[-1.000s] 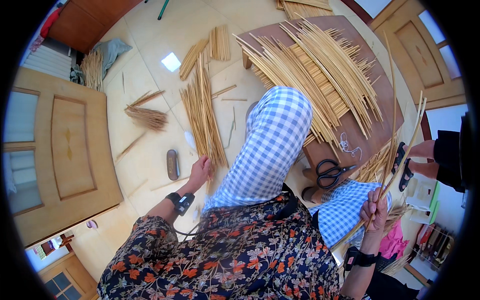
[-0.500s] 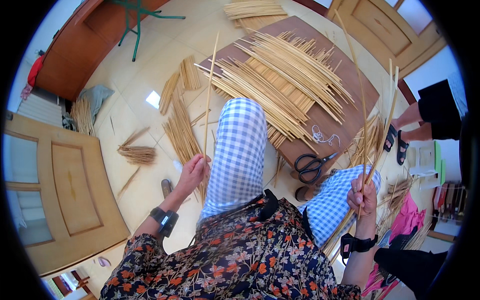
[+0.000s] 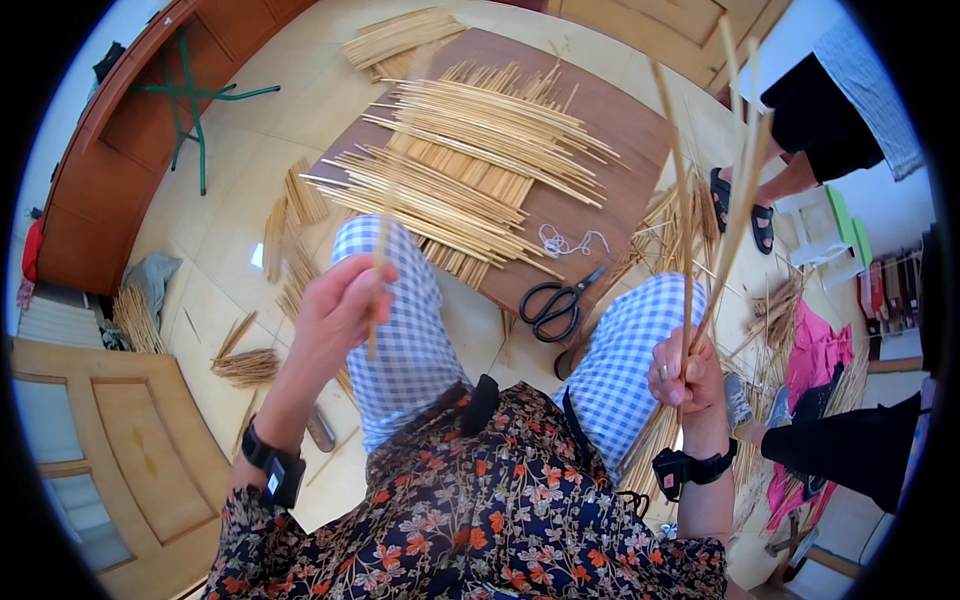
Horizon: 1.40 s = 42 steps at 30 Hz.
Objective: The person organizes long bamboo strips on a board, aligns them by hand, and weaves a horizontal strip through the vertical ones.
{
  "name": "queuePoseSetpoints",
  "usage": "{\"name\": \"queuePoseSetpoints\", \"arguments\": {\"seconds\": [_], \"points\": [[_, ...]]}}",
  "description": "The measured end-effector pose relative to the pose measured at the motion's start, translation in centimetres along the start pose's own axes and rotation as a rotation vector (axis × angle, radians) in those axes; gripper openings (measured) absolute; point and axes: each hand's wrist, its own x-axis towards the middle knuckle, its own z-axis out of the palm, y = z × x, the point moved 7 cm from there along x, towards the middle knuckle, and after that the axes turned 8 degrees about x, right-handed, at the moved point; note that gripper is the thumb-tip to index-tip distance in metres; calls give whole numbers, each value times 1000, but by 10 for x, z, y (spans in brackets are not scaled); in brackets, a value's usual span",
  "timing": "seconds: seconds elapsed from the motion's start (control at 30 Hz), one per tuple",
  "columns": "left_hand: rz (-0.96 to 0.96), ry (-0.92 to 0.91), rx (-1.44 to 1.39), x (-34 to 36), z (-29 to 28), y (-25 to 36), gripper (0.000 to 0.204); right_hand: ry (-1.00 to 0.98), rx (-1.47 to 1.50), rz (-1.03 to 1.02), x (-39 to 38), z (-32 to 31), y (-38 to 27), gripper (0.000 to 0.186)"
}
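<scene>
My left hand [image 3: 345, 305] is closed on one thin straw-coloured stalk [image 3: 383, 240], blurred, held upright in front of my checked left knee. My right hand [image 3: 685, 375] grips a few longer stalks [image 3: 687, 250] standing up beside my right knee. In front of me is a low brown table [image 3: 625, 140] carrying layered rows of pale stalks [image 3: 490, 120], laid crosswise over others. A loop of white string [image 3: 565, 243] and large black scissors [image 3: 566, 295] lie near its front edge.
Bundles of stalks [image 3: 245, 368] lie on the floor at left, by a door [image 3: 140, 440]. A cabinet [image 3: 95, 180] and green folding stand [image 3: 195, 95] are behind. At right are two people's legs [image 3: 790, 110] [image 3: 850, 450], pink fabric [image 3: 810, 350] and a chair [image 3: 820, 230].
My left hand has risen from the bundle on the floor to beside my knee, lifting a stalk. My view has shifted, and my legs now show spread apart on either side.
</scene>
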Motion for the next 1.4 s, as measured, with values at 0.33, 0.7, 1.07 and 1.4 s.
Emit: {"name": "queuePoseSetpoints", "arguments": {"seconds": [0.33, 0.7, 1.07, 1.4], "points": [[611, -427, 572, 98, 229, 121, 27, 318, -376, -253, -29, 64, -16, 24], [337, -1183, -402, 58, 213, 108, 44, 696, -590, -152, 10, 50, -38, 23], [268, -770, -696, 131, 130, 96, 39, 345, -543, 336, 171, 31, -7, 26], [262, -221, -700, 202, 32, 71, 32, 219, -596, 474, 199, -5, 9, 31]]}}
